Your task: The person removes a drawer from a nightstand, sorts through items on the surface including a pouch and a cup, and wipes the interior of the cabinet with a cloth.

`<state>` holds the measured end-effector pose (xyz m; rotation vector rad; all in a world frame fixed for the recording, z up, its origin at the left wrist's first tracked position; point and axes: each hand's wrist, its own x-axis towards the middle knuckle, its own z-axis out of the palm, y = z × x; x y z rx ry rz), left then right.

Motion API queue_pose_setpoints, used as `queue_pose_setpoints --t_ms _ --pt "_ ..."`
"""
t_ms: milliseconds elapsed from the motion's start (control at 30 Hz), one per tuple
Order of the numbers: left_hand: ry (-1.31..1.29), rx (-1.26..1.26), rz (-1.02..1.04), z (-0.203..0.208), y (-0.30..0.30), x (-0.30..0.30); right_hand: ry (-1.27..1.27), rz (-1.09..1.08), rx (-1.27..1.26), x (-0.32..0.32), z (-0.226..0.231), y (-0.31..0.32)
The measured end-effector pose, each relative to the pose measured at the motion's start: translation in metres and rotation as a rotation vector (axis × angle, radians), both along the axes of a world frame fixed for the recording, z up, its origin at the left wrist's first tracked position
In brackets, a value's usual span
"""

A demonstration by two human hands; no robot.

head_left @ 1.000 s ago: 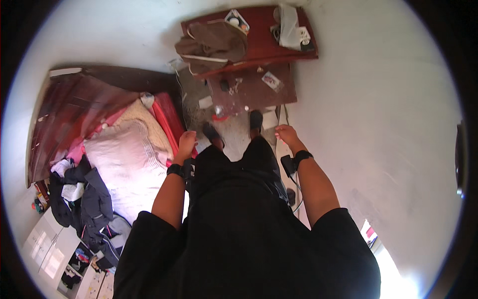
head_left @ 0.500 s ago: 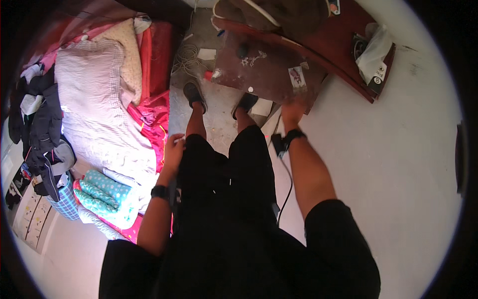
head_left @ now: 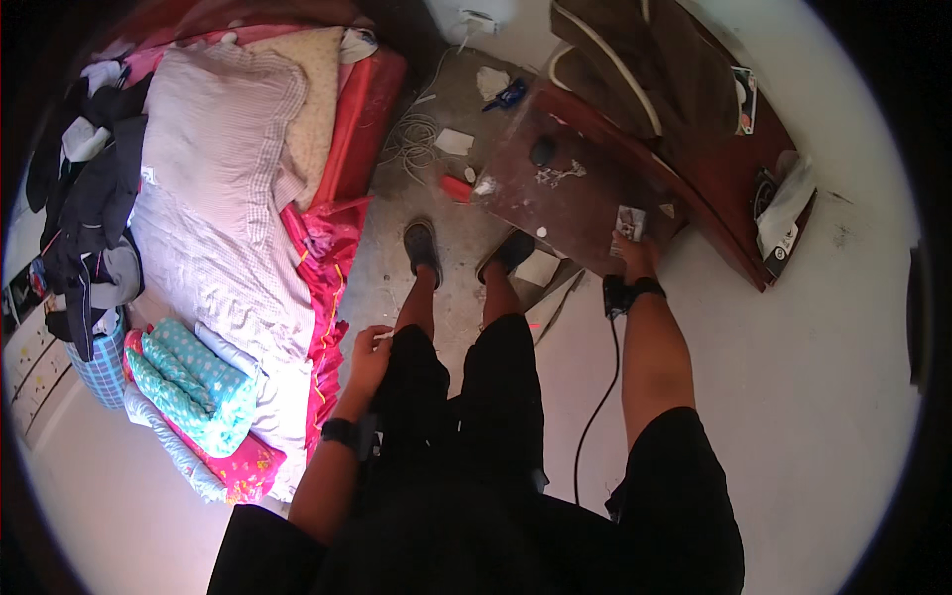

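My right hand (head_left: pixel 638 260) reaches out to a small printed card (head_left: pixel 630 220) on the dark red-brown tabletop (head_left: pixel 575 213). Its fingers are closed at the card's near edge and cover part of it. Beside my left thigh, my left hand (head_left: pixel 369 362) is closed with its fingers curled. A small white object (head_left: pixel 382 338) shows at its fingertips, too small to identify. Also lying on the tabletop are a dark round object (head_left: pixel 542 151), some whitish scraps (head_left: pixel 561 175) and a white round piece (head_left: pixel 540 232).
To the left stands a bed with a striped sheet (head_left: pixel 218 258), a folded turquoise dotted quilt (head_left: pixel 193 372) and dark clothes (head_left: pixel 94 218). Coiled cable (head_left: pixel 412 141) and a red object (head_left: pixel 456 188) lie on the floor. Brown fabric (head_left: pixel 645 69) and a plastic bag (head_left: pixel 788 213) rest on the red furniture.
My right hand has moved forward from the tabletop's near edge onto the printed card. The view has shifted, so bed and table appear lower and further right. My left hand stays closed by my thigh.
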<state>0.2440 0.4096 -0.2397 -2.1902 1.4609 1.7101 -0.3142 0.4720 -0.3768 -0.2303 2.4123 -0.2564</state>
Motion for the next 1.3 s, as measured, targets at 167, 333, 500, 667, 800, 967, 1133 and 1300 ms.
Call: queue_pose_setpoints --t_ms 167,333,500,667,800,967,1133,1300 --pt "0.040 0.089 0.217 0.015 -0.005 0.024 0.476 0.250 -0.120 0.039 0.035 -0.015" --pt "0.143 0.039 0.190 0.010 -0.025 0.039 0.725 0.511 -0.743 0.113 0.193 -0.052" --pt "0.101 0.071 0.209 -0.008 -0.059 0.060 0.825 0.469 -0.913 0.112 0.302 -0.066" --pt "0.183 0.006 0.235 0.015 -0.088 0.061 0.987 0.203 -0.618 0.043 0.349 -0.082" --pt "0.142 -0.043 0.206 0.026 -0.093 0.059 1.154 0.177 -0.491 0.011 0.362 -0.105" --pt "0.083 0.111 0.286 -0.003 -0.058 0.101 0.773 0.656 -0.676 0.089 0.309 -0.118" --pt "0.417 0.419 0.673 -0.039 -0.025 0.109 -0.313 0.491 -0.535 0.173 0.196 -0.036" --pt "-0.208 -0.411 -0.686 -0.104 -0.019 0.160 -0.748 0.804 -0.112 0.217 0.133 0.018"
